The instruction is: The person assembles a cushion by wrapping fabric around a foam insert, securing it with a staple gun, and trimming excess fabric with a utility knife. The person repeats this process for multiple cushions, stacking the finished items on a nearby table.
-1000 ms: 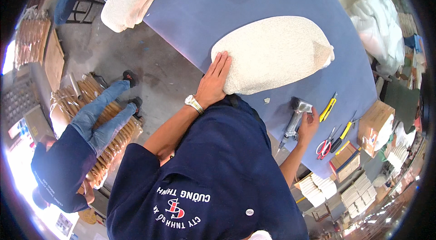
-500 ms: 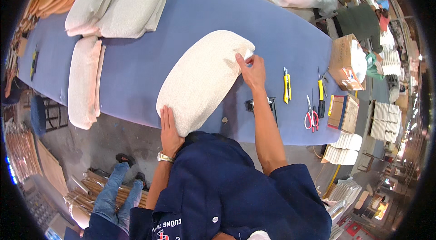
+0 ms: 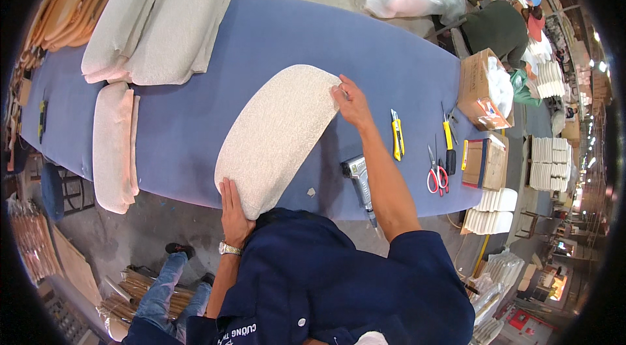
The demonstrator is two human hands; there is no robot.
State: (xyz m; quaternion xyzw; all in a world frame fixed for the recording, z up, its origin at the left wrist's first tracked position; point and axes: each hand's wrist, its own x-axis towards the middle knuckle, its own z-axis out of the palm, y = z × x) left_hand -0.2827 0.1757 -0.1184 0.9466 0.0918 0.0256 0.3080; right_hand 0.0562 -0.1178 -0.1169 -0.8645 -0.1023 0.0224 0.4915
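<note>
A cream, fabric-covered upholstered pad (image 3: 277, 136), long with rounded ends, lies slantwise over the blue table (image 3: 274, 25), its near end close to my body. My left hand (image 3: 236, 218) rests along the pad's near left end with fingers stretched out flat. At the far right corner my right hand (image 3: 353, 105) is closed on the edge, thumb and fingers pinching the fabric. A grey, gun-shaped tool (image 3: 360, 182) lies beside my right forearm, which covers part of it.
To the right lie a yellow cutter knife (image 3: 397, 135), red-handled scissors (image 3: 433, 172) and a yellow-handled screwdriver (image 3: 447, 130). Cardboard boxes (image 3: 475, 90) stand at the right edge. More cream pads (image 3: 173, 29) are stacked on the left. Another person (image 3: 492, 30) bends over at the far right.
My right hand has shifted its fingers on the corner, and the dark patch and white bit there no longer show. More of the grey tool is visible. The view has shifted slightly.
</note>
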